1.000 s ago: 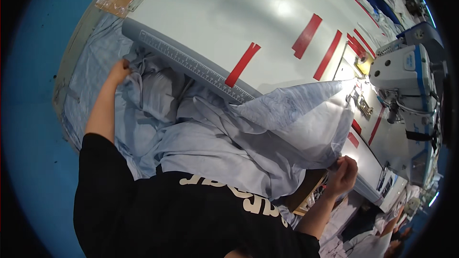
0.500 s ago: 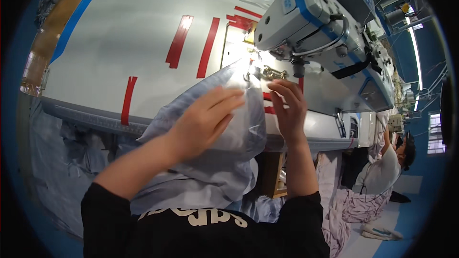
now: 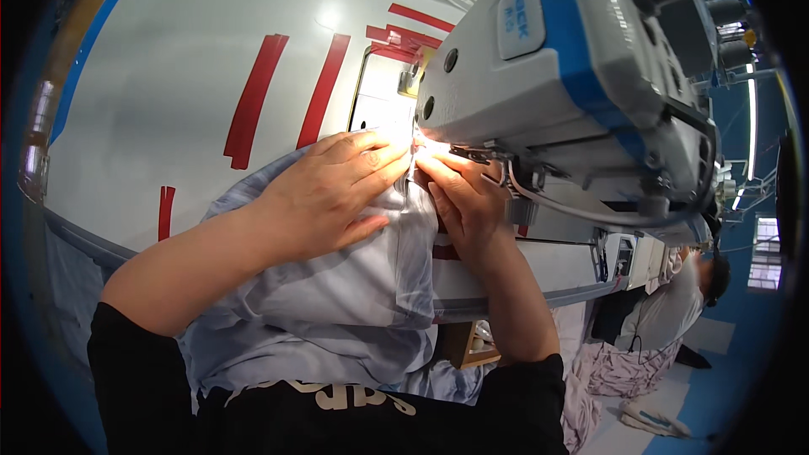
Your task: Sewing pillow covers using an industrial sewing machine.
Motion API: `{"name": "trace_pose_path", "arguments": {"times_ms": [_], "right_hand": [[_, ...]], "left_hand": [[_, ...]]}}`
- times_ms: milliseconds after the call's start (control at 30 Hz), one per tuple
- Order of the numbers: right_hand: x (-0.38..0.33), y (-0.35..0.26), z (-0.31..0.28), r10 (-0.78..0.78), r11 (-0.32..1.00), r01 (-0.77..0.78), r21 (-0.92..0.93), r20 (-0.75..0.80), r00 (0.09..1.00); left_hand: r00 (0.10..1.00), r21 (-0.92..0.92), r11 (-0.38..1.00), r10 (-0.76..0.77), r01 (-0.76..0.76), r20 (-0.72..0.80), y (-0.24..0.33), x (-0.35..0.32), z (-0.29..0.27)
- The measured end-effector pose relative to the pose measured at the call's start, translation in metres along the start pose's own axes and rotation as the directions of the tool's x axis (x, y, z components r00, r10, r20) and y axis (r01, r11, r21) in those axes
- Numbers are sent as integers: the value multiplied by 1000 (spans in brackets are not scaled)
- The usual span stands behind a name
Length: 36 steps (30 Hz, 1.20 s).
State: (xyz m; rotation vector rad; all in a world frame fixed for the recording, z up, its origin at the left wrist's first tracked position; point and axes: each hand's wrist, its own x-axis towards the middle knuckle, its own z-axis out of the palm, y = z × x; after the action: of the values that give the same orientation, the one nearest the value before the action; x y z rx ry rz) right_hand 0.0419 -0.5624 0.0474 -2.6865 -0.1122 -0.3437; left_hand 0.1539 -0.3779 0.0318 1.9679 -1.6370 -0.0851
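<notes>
Pale grey-blue fabric (image 3: 337,286) runs from my lap up over the table edge to the lit needle area of a white and blue sewing machine (image 3: 522,93). My left hand (image 3: 333,190) lies flat on the fabric left of the needle, its fingers stretched toward the needle area. Close by on the right, my right hand (image 3: 472,202) rests at the fabric's folded edge with fingers extended and fingertips near the needle area. The machine head partly covers this hand. Glare hides the exact spot where the fingertips meet the cloth.
Strips of red tape (image 3: 255,101) mark the white tabletop (image 3: 177,109), and blue tape (image 3: 88,59) lines its left end. Below the table edge is a wooden compartment (image 3: 476,350). At far right another person (image 3: 661,307) sits beside heaped pinkish cloth (image 3: 628,362).
Both hands have moved forward and come down onto the fabric by the needle; before, they were raised apart. The fabric lies further under the machine head, which appears larger and closer.
</notes>
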Motion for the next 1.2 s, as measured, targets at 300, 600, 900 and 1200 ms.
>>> {"name": "trace_pose_path", "arguments": {"times_ms": [300, 600, 900, 1200], "right_hand": [[-2, -4, 4, 42, 998, -43, -39, -24, 999], [-81, -31, -6, -6, 946, 127, 300, -375, 927], [-184, -74, 69, 587, 253, -776, 577, 546, 598], [-208, -141, 18, 101, 326, -692, 644, 704, 703]], "left_hand": [[1000, -9, 1000, 30, -30, 1, -9, 0, -2], [996, 8, 996, 91, -91, 20, -14, -7, -8], [959, 122, 992, -44, 9, 280, 52, -55, -18], [903, 351, 893, -370, 281, 218, 54, -119, -42]]}}
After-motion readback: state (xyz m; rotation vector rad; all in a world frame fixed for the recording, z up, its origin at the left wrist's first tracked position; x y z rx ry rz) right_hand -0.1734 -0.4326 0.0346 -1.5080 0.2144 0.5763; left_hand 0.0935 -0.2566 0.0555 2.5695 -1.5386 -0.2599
